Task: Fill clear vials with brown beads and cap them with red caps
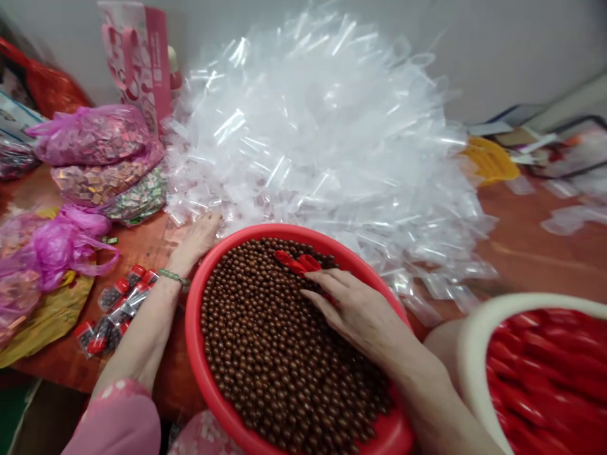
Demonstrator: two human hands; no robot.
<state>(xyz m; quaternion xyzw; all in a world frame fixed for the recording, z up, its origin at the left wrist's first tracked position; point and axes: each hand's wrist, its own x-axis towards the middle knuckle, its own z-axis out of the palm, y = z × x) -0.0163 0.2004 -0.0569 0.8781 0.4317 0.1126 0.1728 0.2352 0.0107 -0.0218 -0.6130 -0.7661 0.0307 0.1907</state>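
Note:
A red plastic basin [199, 354] full of small round brown beads [265, 354] sits in front of me. My right hand [355, 309] lies over the beads, fingers extended, with its fingertips against a few red plastic pieces [296, 262]. My left hand [194, 240] rests palm down just beyond the basin rim, touching the edge of a large heap of small clear plastic bags [313, 139]. A green bead bracelet [174, 278] circles my left wrist. Nothing shows gripped in either hand.
Small clear packets with beads and red pieces [114, 309] lie left of my left arm on a reddish-brown table [521, 246]. Pink bags of foil-wrapped items [90, 136] stand at the left. At the lower right, a white-rimmed tub [545, 379] holds many red pieces.

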